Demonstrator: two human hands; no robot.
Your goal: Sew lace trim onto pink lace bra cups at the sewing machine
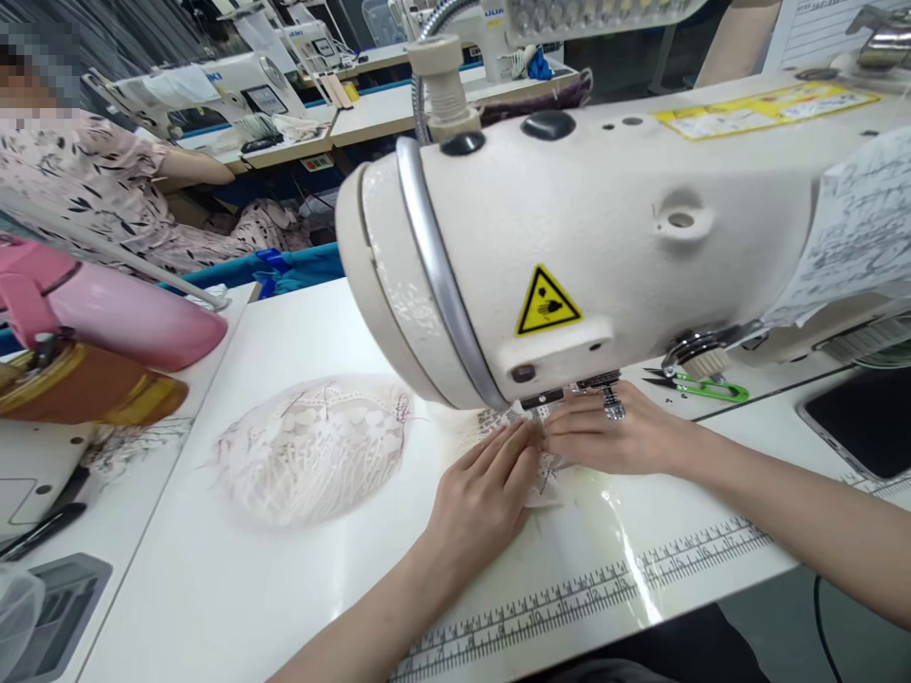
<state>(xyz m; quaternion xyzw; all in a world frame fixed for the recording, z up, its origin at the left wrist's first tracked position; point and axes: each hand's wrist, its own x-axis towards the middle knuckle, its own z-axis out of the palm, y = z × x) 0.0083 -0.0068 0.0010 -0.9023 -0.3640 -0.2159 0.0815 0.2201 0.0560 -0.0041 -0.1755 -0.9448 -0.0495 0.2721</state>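
Both hands press flat, fingers extended, on a small piece of pale patterned lace fabric beneath the cream industrial sewing machine head: left hand at its near edge, right hand beside the needle area, fingertips meeting. A rounded pile of white lace pieces lies well apart to the left on the white worktable, whose near edge carries a printed ruler strip. Green-handled thread snips rest behind the right hand.

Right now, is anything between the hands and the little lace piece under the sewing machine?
Nothing visible. The left hand and right hand both rest directly on the lace piece beneath the sewing machine.
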